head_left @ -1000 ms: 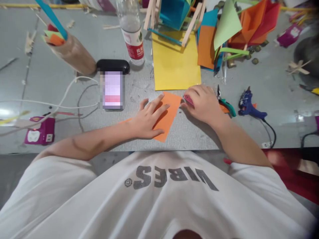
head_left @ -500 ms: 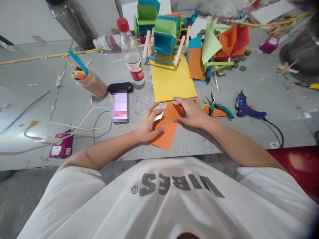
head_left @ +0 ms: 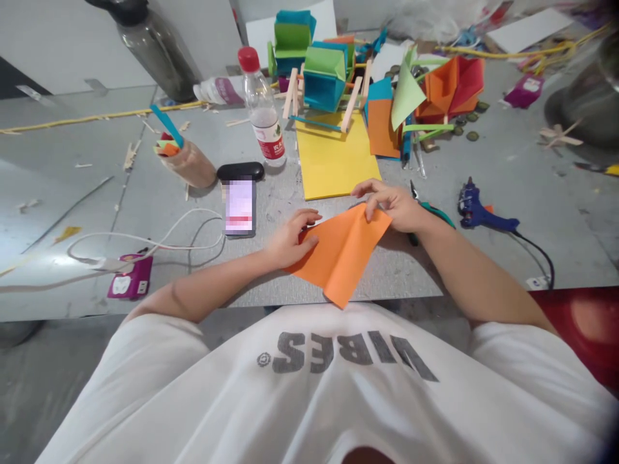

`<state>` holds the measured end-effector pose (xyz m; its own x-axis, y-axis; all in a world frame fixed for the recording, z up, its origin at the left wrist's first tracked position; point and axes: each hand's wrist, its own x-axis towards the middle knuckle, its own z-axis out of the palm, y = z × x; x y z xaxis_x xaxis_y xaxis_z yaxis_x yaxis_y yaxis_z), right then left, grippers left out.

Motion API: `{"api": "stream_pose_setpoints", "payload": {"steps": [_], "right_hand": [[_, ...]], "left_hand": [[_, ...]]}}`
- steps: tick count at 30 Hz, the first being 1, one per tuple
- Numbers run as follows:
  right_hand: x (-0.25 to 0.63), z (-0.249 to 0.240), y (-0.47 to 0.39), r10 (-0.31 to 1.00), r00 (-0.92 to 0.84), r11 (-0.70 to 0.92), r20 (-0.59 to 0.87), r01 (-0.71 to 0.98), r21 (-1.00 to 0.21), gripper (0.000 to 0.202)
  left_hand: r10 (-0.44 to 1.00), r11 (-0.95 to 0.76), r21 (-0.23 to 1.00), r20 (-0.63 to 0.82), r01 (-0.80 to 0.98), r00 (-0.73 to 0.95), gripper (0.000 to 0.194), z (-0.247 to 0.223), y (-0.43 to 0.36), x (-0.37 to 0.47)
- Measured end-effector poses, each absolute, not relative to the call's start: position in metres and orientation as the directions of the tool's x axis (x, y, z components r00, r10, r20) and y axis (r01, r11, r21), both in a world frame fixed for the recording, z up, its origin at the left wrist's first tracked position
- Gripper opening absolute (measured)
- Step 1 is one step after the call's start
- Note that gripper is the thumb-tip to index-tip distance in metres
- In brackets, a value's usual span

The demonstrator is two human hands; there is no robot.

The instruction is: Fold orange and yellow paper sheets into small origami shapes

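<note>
A sheet of orange paper with a crease down it lies in front of me, its right part raised and its lower corner near the table edge. My left hand grips the left side of the paper, thumb on top and fingers curled at the far edge. Between thumb and fingers of my right hand is the upper right edge of the sheet. Just beyond sits a yellow paper stack. Green-handled pliers are partly hidden behind my right hand and forearm.
A blue glue gun lies at the right, its cord trailing. Left of the paper are a phone, a water bottle, a paper-filled cup and a white cable. Folded paper-and-stick models stand at the back.
The orange paper has opened out wider. My right hand has moved to the right, drawing its edge along, while my left hand stays on the left side.
</note>
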<state>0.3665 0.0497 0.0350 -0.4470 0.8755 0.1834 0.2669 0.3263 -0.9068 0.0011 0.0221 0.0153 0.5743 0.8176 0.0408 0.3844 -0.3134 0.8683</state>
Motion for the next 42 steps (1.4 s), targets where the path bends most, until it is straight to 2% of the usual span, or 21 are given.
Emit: {"api": "stream_pose_setpoints", "payload": {"steps": [3,5,9,12,14,16,18,20,22,24,26,30,34,36,38,40,42], "right_hand": [[0.365,0.036,0.048,0.863,-0.486,0.242,0.137,0.159,-0.957,0.065],[0.357,0.036,0.043,0.857,-0.506,0.182,0.096,0.124,-0.975,0.067],[0.343,0.039,0.033,0.850,-0.519,0.171,0.087,0.116,-0.978,0.058],[0.345,0.043,0.033,0.874,-0.476,0.211,0.098,0.190,-0.959,0.030],[0.351,0.045,0.036,0.888,-0.456,0.183,0.061,0.228,-0.956,0.012],[0.355,0.045,0.037,0.889,-0.458,0.137,0.023,0.217,-0.967,0.020],[0.357,0.044,0.035,0.880,-0.471,0.199,0.063,0.244,-0.949,0.029],[0.354,0.044,0.030,0.850,-0.490,0.400,0.193,0.363,-0.842,0.039],[0.349,0.046,0.021,0.761,-0.564,0.618,0.321,0.477,-0.625,0.060],[0.341,0.048,0.010,0.649,-0.670,0.750,0.361,0.486,-0.448,0.082],[0.332,0.050,-0.001,0.561,-0.760,0.816,0.326,0.445,-0.368,0.089],[0.316,0.047,-0.015,0.462,-0.842,0.872,0.276,0.375,-0.316,0.078],[0.312,0.035,-0.009,0.427,-0.828,0.892,0.364,0.320,-0.318,0.058],[0.316,0.033,-0.004,0.443,-0.806,0.881,0.393,0.310,-0.358,0.050],[0.321,0.037,-0.001,0.443,-0.797,0.873,0.411,0.281,-0.399,0.042],[0.326,0.046,-0.003,0.464,-0.772,0.853,0.435,0.257,-0.455,0.037],[0.329,0.059,-0.008,0.556,-0.716,0.774,0.421,0.263,-0.575,0.035]], "left_hand": [[0.809,-0.235,0.897,-0.033,0.374,0.586,0.071,0.025,0.020,0.004],[0.795,-0.175,0.914,-0.089,0.366,0.600,0.075,0.033,0.020,0.007],[0.785,-0.126,0.892,-0.178,0.433,0.594,0.064,0.047,0.022,0.011],[0.839,-0.184,0.838,-0.139,0.514,0.526,0.060,0.054,0.027,0.009],[0.872,-0.211,0.804,-0.103,0.556,0.479,0.058,0.057,0.029,0.007],[0.885,-0.229,0.781,-0.081,0.581,0.458,0.056,0.059,0.031,0.006],[0.888,-0.242,0.769,-0.071,0.592,0.454,0.056,0.061,0.033,0.004],[0.889,-0.235,0.775,-0.072,0.586,0.451,0.056,0.062,0.035,0.004],[0.890,-0.211,0.796,-0.084,0.568,0.448,0.055,0.061,0.039,0.003],[0.888,-0.162,0.828,-0.115,0.536,0.445,0.052,0.061,0.042,0.002],[0.885,-0.071,0.867,-0.175,0.494,0.433,0.050,0.059,0.046,0.001],[0.846,0.180,0.910,-0.337,0.373,0.413,0.044,0.055,0.053,0.003],[0.812,0.331,0.898,-0.427,0.289,0.398,0.033,0.049,0.053,0.006],[0.814,0.276,0.897,-0.409,0.346,0.412,0.026,0.049,0.048,0.005],[0.796,0.117,0.890,-0.349,0.441,0.495,0.028,0.054,0.039,0.001],[0.730,-0.075,0.871,-0.283,0.485,0.622,0.048,0.064,0.029,-0.008],[0.642,-0.210,0.870,-0.221,0.445,0.734,0.078,0.081,0.019,-0.021]]}}
